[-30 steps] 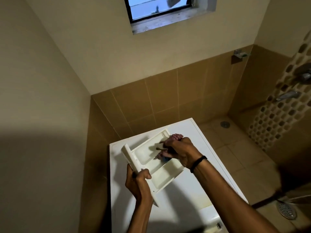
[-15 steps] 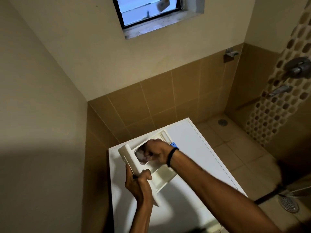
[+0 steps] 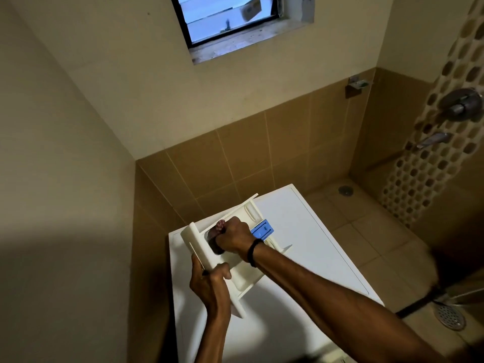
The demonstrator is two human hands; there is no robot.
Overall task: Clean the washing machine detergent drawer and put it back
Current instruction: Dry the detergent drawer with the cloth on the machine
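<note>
The white detergent drawer [image 3: 245, 280] is held tilted over the top of the white washing machine [image 3: 314, 247]. My left hand [image 3: 209, 282] grips its front panel at the near end. My right hand [image 3: 234, 237] is closed around a dark reddish cloth [image 3: 215, 233] and presses it into the drawer's left compartment just behind the front panel. A blue insert [image 3: 262, 229] shows in the drawer just right of that hand. Most of the cloth is hidden under my fingers.
Tiled walls close in behind and to the left of the machine. To the right is a tiled shower floor with a small drain [image 3: 345, 190] and a larger round drain [image 3: 449, 317]. Shower taps [image 3: 461, 104] stick out from the right wall. A window [image 3: 230, 17] is high up.
My right hand has moved the cloth from the drawer's middle to the left compartment by the front panel, uncovering the blue insert. My left hand keeps its grip.
</note>
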